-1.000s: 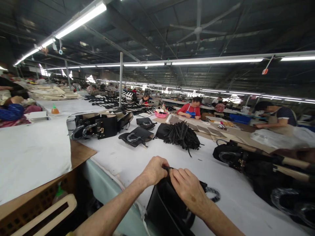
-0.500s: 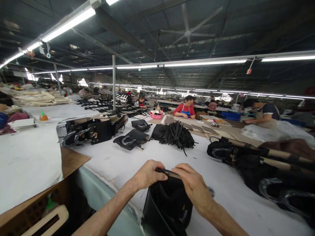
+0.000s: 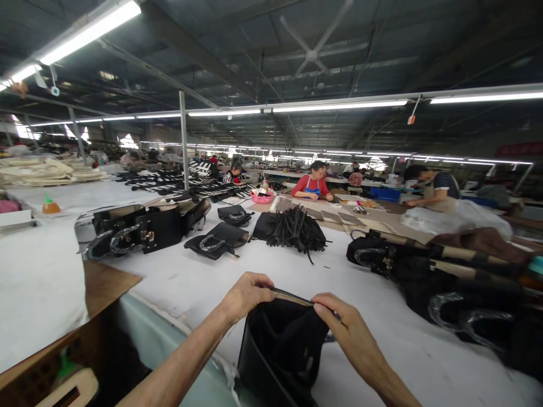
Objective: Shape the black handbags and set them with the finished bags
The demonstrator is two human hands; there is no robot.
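Note:
A black handbag (image 3: 271, 356) stands open-mouthed at the near edge of the white table, its dark inside facing me. My left hand (image 3: 250, 294) pinches the far rim at its left end, thumb toward me and fingers behind. At the right end of the same rim, my right hand (image 3: 345, 322) grips the edge between thumb and fingers. A strip of tan lining shows along the rim between both hands. Part of a plastic-wrapped handle peeks out beside my right hand. The bag's lower part runs out of view.
Black handbags (image 3: 161, 229) stand at the left; more handbags (image 3: 458, 294) lie at the right. Flat black bag pieces (image 3: 218, 240) and a heap of black strips (image 3: 297, 232) lie ahead. A person in red (image 3: 311, 183) sits across the table. A glue bottle (image 3: 51, 204) stands far left.
My right hand has slid rightward along the rim, so more of the edge shows between my hands. The camera view has turned slightly to the right.

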